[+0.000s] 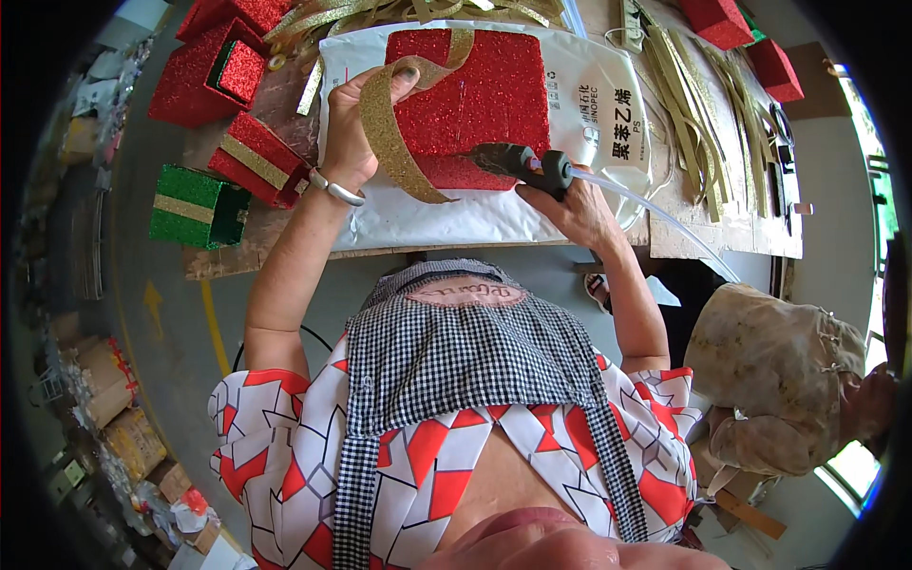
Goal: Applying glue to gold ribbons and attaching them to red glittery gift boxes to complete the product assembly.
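A: where's the red glitter box?
B: on the white bag, left hand clamped at its 9 o'clock, pinning gold ribbon. Right hand fisted round the glue gun at 6.

The left hand grips the edge of a red glitter box and pins a gold ribbon that curves over it. The right hand holds a glue gun with its tip at the box's near side. The box rests on a white sack; a green box sits at the table edge
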The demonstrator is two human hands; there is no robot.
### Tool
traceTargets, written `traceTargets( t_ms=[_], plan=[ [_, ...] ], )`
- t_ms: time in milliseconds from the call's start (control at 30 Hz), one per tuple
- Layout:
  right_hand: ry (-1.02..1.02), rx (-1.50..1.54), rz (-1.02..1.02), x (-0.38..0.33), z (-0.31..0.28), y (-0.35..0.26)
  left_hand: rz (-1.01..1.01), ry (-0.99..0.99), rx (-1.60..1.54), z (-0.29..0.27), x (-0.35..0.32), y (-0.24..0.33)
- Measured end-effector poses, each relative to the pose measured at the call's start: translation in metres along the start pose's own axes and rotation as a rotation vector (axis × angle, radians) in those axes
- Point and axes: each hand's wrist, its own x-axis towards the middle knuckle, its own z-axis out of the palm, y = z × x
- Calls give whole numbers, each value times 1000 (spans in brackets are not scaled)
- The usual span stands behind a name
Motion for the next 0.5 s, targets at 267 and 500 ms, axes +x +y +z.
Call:
traceTargets(
  t_ms=[267,500],
  plan=[
    [13,-31,-11,-3,-1,1,15,-13,15,2,-1,0],
    [103,106,65,-23,-10,12,-7,-36,41,5,5,-12]
  ],
)
